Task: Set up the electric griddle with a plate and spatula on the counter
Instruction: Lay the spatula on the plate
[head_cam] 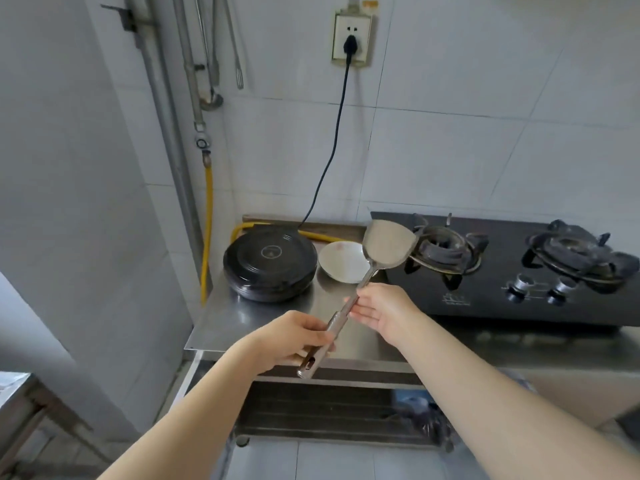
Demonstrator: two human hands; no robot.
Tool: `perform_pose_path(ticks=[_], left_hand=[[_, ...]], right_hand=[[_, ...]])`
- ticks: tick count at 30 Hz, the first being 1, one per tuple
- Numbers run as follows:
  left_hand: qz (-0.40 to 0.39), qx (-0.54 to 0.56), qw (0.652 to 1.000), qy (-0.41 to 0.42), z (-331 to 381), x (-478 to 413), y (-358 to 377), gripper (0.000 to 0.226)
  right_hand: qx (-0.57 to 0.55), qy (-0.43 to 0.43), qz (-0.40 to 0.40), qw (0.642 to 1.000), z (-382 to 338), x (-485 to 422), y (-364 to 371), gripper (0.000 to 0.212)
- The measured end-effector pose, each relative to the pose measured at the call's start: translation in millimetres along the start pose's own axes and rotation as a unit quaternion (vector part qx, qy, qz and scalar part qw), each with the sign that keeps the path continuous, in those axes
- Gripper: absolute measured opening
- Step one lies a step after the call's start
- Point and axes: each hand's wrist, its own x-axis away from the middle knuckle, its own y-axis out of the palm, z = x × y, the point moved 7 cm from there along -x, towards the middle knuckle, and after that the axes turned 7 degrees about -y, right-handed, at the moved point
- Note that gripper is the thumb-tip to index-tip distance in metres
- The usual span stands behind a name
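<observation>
Above the steel tabletop [259,323], both hands are clamped on the metal spatula [386,251], which is held in the air, blade up and tilted away. The left hand [294,336] grips the lower handle with curled fingers. The right hand [384,310] pinches the thin shaft higher up, thumb above and fingers below (those fingers lie fairly straight). In this view the blade overlaps the right edge of the white plate [341,263] and the near corner of the black gas stove [502,271]. The plate sits on the tabletop between the stove and the round black electric griddle [270,263], just beside the griddle. The griddle's lid is closed, and its black cord [341,109] runs up to a wall socket [351,39]. A yellow hose [207,216] hangs at the left.
</observation>
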Motion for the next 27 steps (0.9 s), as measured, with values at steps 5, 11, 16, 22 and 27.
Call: perform_pose_path(ticks=[5,11,16,22,27], left_hand=[[0.015,0.089,0.995,-0.046,27.5,-67.2,-7.5,0.019],[0.058,0.144,0.983,-0.096,30.7,-140.4,-13.4,0.025],[0.061,0.195,0.97,-0.135,16.8,-196.1,1.8,0.011],[0.064,0.211,0.962,-0.161,5.6,-224.5,8.2,0.011],[0.069,0.197,0.962,-0.178,4.7,-232.3,5.1,0.024]], right_hand=[[0.032,0.023,-0.031,0.999,-20.9,-67.0,-7.7,0.036],[0.028,0.056,-0.052,0.997,-18.8,-139.0,-12.5,0.036],[0.037,0.066,-0.071,0.995,-11.9,-192.2,-20.0,0.032],[0.037,0.074,-0.093,0.992,-7.6,-219.3,-27.9,0.023],[0.036,0.082,-0.106,0.99,-7.5,-229.1,-27.8,0.022]])
